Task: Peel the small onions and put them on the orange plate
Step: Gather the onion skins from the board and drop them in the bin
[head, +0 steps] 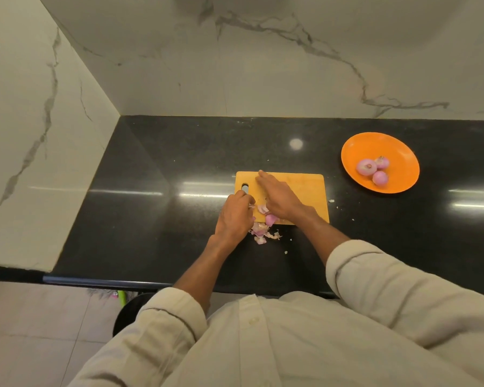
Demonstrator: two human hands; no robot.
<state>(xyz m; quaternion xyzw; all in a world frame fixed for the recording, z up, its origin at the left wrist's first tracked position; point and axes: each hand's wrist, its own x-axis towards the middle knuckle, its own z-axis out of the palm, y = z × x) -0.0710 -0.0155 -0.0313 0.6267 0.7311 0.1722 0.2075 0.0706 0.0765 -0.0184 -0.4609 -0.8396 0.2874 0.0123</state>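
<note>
While three peeled onions [373, 170] sit on the orange plate [403, 163] right of the cutting board [305, 191], I see my right hand [277, 198] flat, fingers straight across the board toward its far left corner; my left hand [234, 216] curls at the board's left edge, its grasp unclear, peels [261, 233] by the near edge.

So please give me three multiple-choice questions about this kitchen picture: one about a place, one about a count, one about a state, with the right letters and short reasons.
1. Where is the orange plate?
A. to the right of the cutting board
B. on the board
C. on the floor

2. How many onions lie on the plate?
A. one
B. three
C. six

3. How is the right hand?
A. fingers stretched flat over the board
B. gripping the plate
C. out of view

Answers: 1 A, the plate sits apart on the counter at the right. 2 B, three onions lie together. 3 A, its fingers are straight.
</note>
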